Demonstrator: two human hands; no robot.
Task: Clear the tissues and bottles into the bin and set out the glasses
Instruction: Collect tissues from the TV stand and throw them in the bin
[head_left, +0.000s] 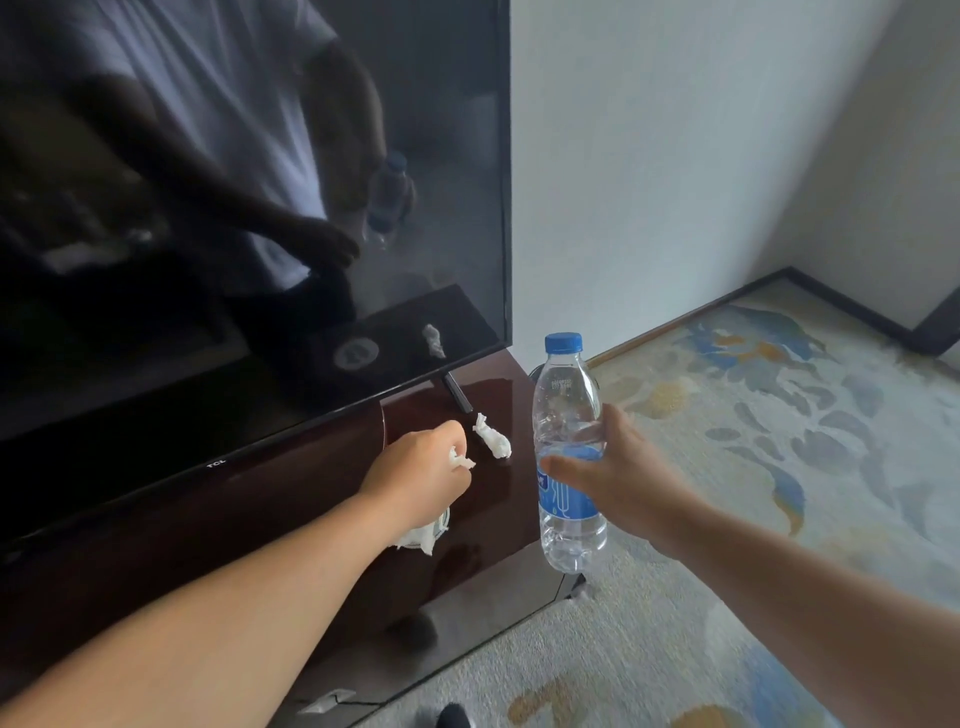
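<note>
On the dark cabinet (483, 525), near the right end of its top, a twisted tissue (492, 436) is lying loose, just beyond the knuckles of the left hand (421, 467). That hand is resting on the cabinet with its fingers curled tight round a crumpled tissue (460, 460). White scraps are poking out by the thumb, and more is bunching out beneath the wrist. Just off the cabinet's right end, the right hand (608, 467) is gripping a clear plastic bottle (569, 415) around its middle, fingers wrapping it at the blue label, holding it upright over the floor with its blue cap (563, 343) on top. Toward the cabinet's back, a television (249, 208) is standing, its dark screen reflecting the person, the tissue and the bottle. Right of the cabinet, a patterned carpet (779, 415) is spreading out below a pale wall (675, 156).
</note>
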